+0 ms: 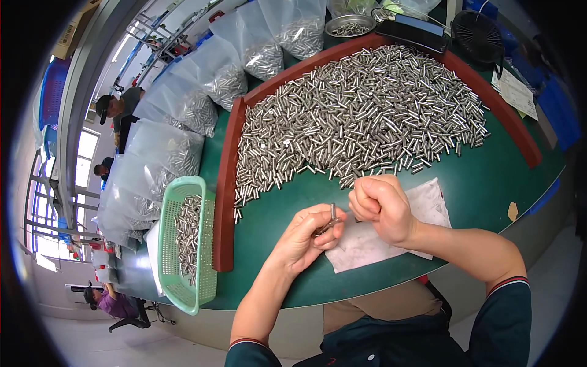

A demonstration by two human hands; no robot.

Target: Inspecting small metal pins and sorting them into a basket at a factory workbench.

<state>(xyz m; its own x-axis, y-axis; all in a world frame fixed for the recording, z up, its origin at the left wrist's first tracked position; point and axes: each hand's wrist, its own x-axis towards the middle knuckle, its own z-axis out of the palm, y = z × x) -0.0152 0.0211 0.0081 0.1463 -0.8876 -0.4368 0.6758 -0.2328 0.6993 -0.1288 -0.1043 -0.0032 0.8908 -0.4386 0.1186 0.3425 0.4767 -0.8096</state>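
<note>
My left hand (304, 237) is closed around a few small metal pins. One pin (333, 211) stands upright between its fingertips, and others lie partly hidden against the fingers. Just to the right, my right hand (386, 208) is curled into a fist, and its fingers hide whatever may be inside. Both hands are over a stained whitish cloth (356, 252) on the green tabletop (263, 244). Beyond them spreads a large heap of short silvery metal pins (367, 110).
A red-brown wooden border (225, 214) frames the heap. A green plastic basket (209, 251) with pins stands at left, beside several clear bags (177, 110) of pins. At the back are a metal bowl (330, 29), a dark phone-like device (409, 35) and a black fan (477, 37).
</note>
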